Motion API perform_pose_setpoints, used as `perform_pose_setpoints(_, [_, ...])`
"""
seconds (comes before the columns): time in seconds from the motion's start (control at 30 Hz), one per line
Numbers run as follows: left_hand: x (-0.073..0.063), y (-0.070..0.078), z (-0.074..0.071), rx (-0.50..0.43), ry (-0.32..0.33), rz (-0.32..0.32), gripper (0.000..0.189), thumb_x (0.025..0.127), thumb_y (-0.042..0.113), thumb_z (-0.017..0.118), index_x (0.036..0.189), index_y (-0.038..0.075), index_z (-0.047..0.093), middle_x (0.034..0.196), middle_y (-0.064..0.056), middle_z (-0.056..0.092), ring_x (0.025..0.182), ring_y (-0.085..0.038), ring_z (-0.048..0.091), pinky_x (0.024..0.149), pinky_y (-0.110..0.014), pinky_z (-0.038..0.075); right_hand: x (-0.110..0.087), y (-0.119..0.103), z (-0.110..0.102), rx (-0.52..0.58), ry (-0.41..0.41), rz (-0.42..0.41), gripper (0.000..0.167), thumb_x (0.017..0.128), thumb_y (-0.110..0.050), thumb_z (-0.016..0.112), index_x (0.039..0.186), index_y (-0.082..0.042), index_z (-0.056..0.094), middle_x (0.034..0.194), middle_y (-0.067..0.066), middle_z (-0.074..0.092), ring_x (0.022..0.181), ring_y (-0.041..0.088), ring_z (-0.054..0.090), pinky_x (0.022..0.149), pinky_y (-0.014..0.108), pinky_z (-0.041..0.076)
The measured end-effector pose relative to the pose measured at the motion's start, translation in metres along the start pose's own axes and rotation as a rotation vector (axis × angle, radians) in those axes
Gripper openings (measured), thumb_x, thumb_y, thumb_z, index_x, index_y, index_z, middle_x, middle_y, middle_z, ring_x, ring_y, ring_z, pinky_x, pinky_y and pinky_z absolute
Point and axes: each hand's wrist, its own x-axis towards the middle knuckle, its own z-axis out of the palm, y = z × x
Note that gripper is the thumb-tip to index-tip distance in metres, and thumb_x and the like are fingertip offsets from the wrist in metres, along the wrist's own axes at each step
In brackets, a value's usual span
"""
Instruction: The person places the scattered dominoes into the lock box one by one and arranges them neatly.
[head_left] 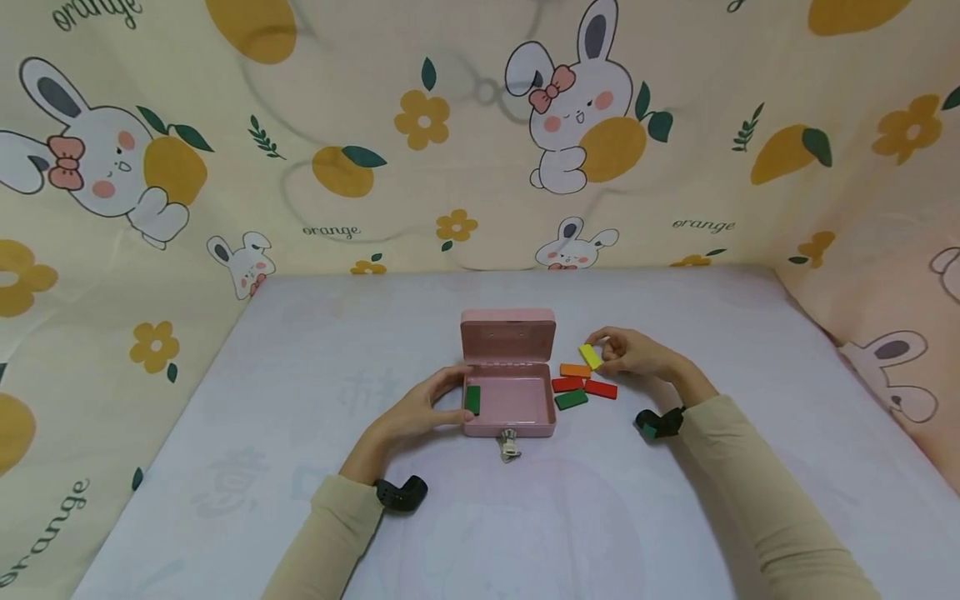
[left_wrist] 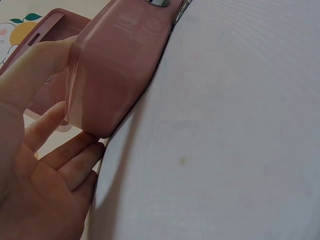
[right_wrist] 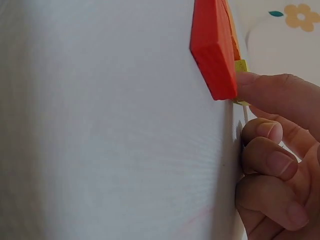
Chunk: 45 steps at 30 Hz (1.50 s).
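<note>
A small pink metal box (head_left: 510, 430) stands on the table with its lid (head_left: 507, 337) raised at the back. My left hand (head_left: 423, 408) grips the box's left end, thumb at the front corner and fingers toward the back. Inside, against the left wall, lies a green block (head_left: 472, 399). To the right of the box, my right hand (head_left: 632, 353) pinches a yellow block (head_left: 590, 357) between thumb and forefinger, the other fingers curled in. In the right wrist view, a red block (right_wrist: 214, 55) partly covers the yellow one.
Beside the box's right wall lie an orange block (head_left: 575, 370), two red blocks (head_left: 601, 389) and a green block (head_left: 572, 400). A metal latch (head_left: 509, 447) hangs at the box's front. Printed cloth (head_left: 480, 150) rises behind the white table (head_left: 315, 333).
</note>
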Motion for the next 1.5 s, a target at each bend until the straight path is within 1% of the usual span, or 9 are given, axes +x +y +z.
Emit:
perform_pose_setpoints(0.17, [0.001,0.001,0.000,0.000,0.002,0.000,0.072,0.086,0.015,0.073,0.147,0.013,0.035,0.157,-0.009,0.034,0.150,-0.029,0.024,0.125,-0.048,0.020,-0.001,0.001,0.000,0.000,0.019,-0.007,0.049,0.088,-0.013,0.068,0.130,0.001,0.047,0.075,0.001,0.046,0.076,0.013,0.046,0.071,0.025,0.039])
perform_pose_setpoints(0.27, [0.001,0.001,0.000,0.000,0.000,0.005,0.072,0.086,0.014,0.073,0.147,0.013,0.035,0.157,-0.009,0.034,0.150,-0.029,0.025,0.125,-0.048,0.020,-0.002,0.001,0.001,-0.020,0.039,-0.012,0.049,0.087,-0.013,0.069,0.130,0.001,0.048,0.075,0.001,0.046,0.076,0.014,0.046,0.073,0.027,0.038])
perform_pose_setpoints(0.43, [0.001,0.001,0.000,-0.002,-0.008,0.010,0.072,0.086,0.014,0.072,0.147,0.013,0.035,0.157,-0.010,0.033,0.150,-0.030,0.025,0.125,-0.049,0.019,-0.005,-0.001,0.002,-0.027,0.069,0.006,0.051,0.086,-0.015,0.070,0.130,0.000,0.048,0.076,0.001,0.046,0.078,0.015,0.046,0.073,0.028,0.037])
perform_pose_setpoints(0.63, [0.003,0.002,-0.001,0.008,-0.014,-0.012,0.073,0.086,0.018,0.073,0.148,0.015,0.034,0.158,-0.007,0.032,0.151,-0.028,0.023,0.126,-0.048,0.019,-0.008,-0.005,0.003,-0.042,0.106,0.032,0.053,0.086,-0.019,0.071,0.130,-0.001,0.049,0.076,0.001,0.047,0.086,0.019,0.046,0.074,0.027,0.039])
perform_pose_setpoints(0.77, [0.004,0.003,-0.001,0.009,-0.024,-0.011,0.072,0.087,0.017,0.072,0.148,0.015,0.034,0.159,-0.007,0.031,0.151,-0.028,0.024,0.126,-0.048,0.018,-0.011,-0.008,0.007,-0.038,0.135,0.051,0.055,0.084,-0.022,0.074,0.130,-0.001,0.050,0.078,0.002,0.047,0.086,0.020,0.046,0.074,0.026,0.040])
perform_pose_setpoints(0.93, [0.003,0.002,-0.001,0.012,-0.024,0.005,0.071,0.087,0.011,0.070,0.148,0.012,0.034,0.159,-0.009,0.031,0.150,-0.029,0.024,0.126,-0.047,0.019,-0.015,-0.015,0.012,-0.040,0.155,0.055,0.055,0.084,-0.024,0.074,0.129,-0.002,0.052,0.081,0.003,0.047,0.086,0.020,0.046,0.069,0.026,0.040])
perform_pose_setpoints(1.2, [-0.001,0.005,0.000,0.055,-0.026,-0.006,0.071,0.089,0.015,0.069,0.149,0.013,0.031,0.160,-0.009,0.028,0.151,-0.029,0.022,0.125,-0.048,0.019,-0.018,-0.023,0.017,-0.044,0.187,0.040,0.053,0.084,-0.022,0.074,0.127,0.000,0.053,0.079,0.003,0.047,0.082,0.019,0.047,0.065,0.023,0.041])
perform_pose_setpoints(1.37, [-0.001,0.005,-0.001,0.055,-0.029,-0.001,0.071,0.090,0.016,0.068,0.150,0.014,0.031,0.160,-0.009,0.028,0.151,-0.029,0.022,0.125,-0.048,0.020,-0.022,-0.027,0.019,-0.037,0.231,0.025,0.051,0.082,-0.017,0.075,0.125,0.002,0.055,0.076,0.002,0.046,0.074,0.016,0.045,0.057,0.021,0.037])
perform_pose_setpoints(1.5, [-0.001,0.005,-0.001,0.062,-0.028,-0.002,0.071,0.089,0.016,0.069,0.149,0.014,0.032,0.160,-0.008,0.028,0.151,-0.029,0.023,0.125,-0.047,0.020,-0.026,-0.032,0.022,-0.019,0.249,0.005,0.051,0.082,-0.015,0.075,0.125,0.003,0.055,0.073,0.001,0.044,0.069,0.013,0.043,0.053,0.021,0.034])
